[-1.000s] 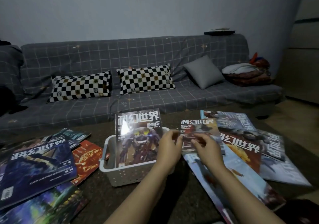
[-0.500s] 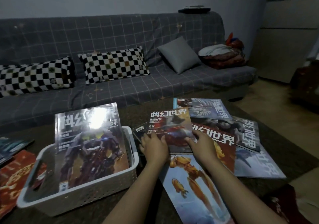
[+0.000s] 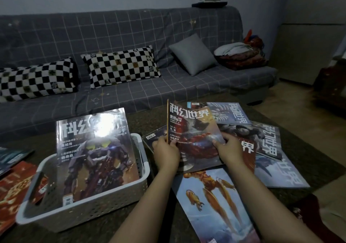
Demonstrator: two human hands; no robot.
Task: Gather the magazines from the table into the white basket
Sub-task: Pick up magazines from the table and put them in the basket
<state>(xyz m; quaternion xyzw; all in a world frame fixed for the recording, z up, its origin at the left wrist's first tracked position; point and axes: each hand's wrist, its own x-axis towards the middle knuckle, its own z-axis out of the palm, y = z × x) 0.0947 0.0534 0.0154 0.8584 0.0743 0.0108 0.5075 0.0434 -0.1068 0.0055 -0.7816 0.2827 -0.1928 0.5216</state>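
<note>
Dim living room: a grey checked sofa runs along the far side, with two checkerboard pillows and a plain grey cushion on it. On the dark table nearer me, I see the white basket at left, already holding one robot-cover magazine that leans upright against its far wall and catches a bright glare.

My left hand pinches the spine edge of the red-creature magazine, thumb on the cover and fingers behind it. My right hand grips its right edge the same way. This magazine is tilted up off the pile, just right of the basket, its near edge seemingly resting on the stack.

Other magazines lie fanned on the right: a pale blue one with an orange figure nearest me, a red-cover one under my right hand, grey ones farther right and a blue-grey one at the far end. More lie left of the basket.

To do this well, I would lift the held magazine clear so it does not drag the ones beneath, carry it left, and slide it in front of the leaning copy, spine down. Glossy covers probably slip, so I would keep both pinches firm until it bottoms out.
</note>
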